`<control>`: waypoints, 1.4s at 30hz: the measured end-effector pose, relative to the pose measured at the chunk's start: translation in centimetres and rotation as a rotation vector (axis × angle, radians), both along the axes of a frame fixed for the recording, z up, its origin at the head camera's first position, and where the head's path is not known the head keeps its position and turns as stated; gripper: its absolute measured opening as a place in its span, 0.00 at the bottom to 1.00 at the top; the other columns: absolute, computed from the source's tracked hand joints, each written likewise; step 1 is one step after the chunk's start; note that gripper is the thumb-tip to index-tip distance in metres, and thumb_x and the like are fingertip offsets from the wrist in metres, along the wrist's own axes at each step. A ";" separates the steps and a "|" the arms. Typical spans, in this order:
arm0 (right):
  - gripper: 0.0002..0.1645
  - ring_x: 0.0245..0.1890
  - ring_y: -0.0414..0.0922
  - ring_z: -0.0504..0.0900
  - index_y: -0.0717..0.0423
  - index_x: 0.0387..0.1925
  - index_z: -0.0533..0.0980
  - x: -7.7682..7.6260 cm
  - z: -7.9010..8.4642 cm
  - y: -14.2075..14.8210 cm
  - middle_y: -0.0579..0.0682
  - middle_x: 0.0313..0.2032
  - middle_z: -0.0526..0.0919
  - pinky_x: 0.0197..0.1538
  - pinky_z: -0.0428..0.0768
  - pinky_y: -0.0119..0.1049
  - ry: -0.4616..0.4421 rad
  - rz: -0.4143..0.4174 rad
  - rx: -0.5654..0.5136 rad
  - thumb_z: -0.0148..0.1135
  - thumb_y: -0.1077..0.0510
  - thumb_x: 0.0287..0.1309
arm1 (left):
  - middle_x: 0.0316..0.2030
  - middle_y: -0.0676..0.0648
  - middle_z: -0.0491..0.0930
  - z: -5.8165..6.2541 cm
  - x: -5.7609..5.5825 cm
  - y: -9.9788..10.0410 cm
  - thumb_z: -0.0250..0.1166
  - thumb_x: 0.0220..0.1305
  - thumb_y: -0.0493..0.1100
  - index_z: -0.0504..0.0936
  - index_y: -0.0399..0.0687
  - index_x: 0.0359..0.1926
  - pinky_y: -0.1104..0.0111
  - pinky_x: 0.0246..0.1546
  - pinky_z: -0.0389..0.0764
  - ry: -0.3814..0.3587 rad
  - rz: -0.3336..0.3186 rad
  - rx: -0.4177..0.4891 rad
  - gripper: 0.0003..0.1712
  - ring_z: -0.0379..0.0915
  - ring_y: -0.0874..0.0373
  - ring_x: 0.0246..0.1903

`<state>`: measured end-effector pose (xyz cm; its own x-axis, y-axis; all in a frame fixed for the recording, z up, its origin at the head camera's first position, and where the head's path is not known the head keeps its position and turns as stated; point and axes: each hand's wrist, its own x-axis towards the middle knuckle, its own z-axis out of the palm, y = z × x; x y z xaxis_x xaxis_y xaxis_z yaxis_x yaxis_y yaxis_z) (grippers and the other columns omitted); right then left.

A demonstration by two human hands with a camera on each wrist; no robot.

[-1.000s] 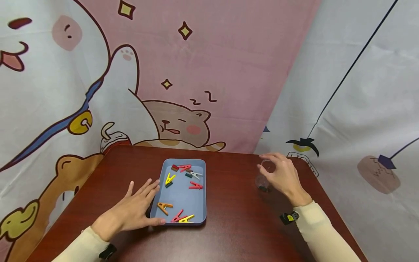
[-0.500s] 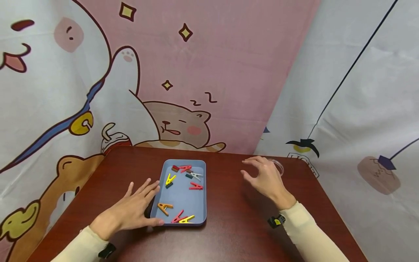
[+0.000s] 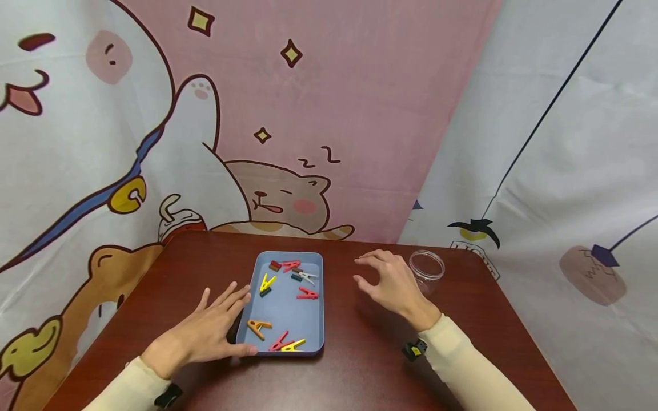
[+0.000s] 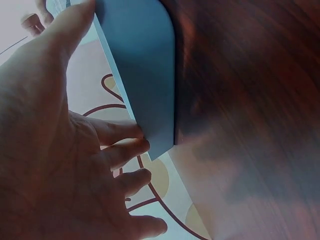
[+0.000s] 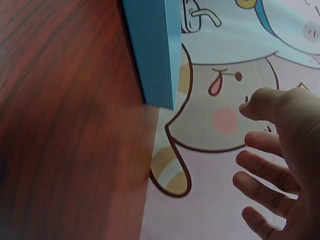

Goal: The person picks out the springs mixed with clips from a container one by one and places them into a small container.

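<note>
My left hand (image 3: 203, 331) rests along the left side of a blue-grey tray (image 3: 290, 311), fingers straight, thumb at its near rim. In the left wrist view its fingertips touch the tray's wall (image 4: 145, 75). Inside the tray lie several plastic clips: an orange clip (image 3: 259, 327), a yellow clip (image 3: 293, 345) beside a red one, and more towards the far end, such as a white clip (image 3: 308, 276). Small dark blocks (image 3: 265, 291) lie among those. Between tray and jar, my right hand (image 3: 393, 285) hovers above the table with relaxed, parted fingers, holding nothing.
A clear, open-topped jar (image 3: 426, 264) stands at the table's back right, its lower part partly hidden by the right hand. The dark red-brown table (image 3: 354, 365) ends at a cartoon-printed cloth (image 3: 360, 114) behind and a pale one (image 3: 570, 188) at the right.
My right hand has moved left from over the jar towards the tray, uncovering the jar's mouth. A dark green piece showed low in the jar earlier. The left hand and the clips stay put.
</note>
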<state>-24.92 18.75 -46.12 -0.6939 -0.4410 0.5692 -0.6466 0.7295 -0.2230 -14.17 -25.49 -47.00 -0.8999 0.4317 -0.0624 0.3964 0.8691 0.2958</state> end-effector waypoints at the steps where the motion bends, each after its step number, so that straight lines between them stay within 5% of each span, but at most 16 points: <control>1: 0.22 0.58 0.54 0.93 0.50 0.57 0.94 0.0 0.0 -0.3 0.48 0.55 0.96 0.64 0.88 0.60 -0.005 0.002 0.007 0.86 0.48 0.65 | 0.92 0.39 0.63 0.0 0.0 0.0 0.74 0.62 0.87 0.69 0.37 0.89 0.12 0.83 0.46 0.001 0.000 0.000 0.74 0.51 0.28 0.93; 36: 0.30 0.54 0.50 0.94 0.51 0.63 0.93 -0.2 1.2 -11.6 0.51 0.59 0.94 0.51 0.95 0.47 -0.148 0.112 0.251 0.84 0.39 0.69 | 0.92 0.37 0.63 -0.1 0.0 -0.1 0.76 0.62 0.86 0.69 0.36 0.88 0.10 0.81 0.44 0.010 -0.003 -0.020 0.74 0.52 0.26 0.92; 42: 0.27 0.53 0.47 0.94 0.45 0.61 0.94 -0.3 1.2 -13.0 0.49 0.59 0.94 0.45 0.93 0.44 -0.188 0.102 0.284 0.83 0.36 0.70 | 0.91 0.37 0.64 -0.1 0.0 0.0 0.75 0.62 0.86 0.70 0.36 0.88 0.11 0.81 0.47 0.024 -0.007 -0.023 0.74 0.53 0.26 0.92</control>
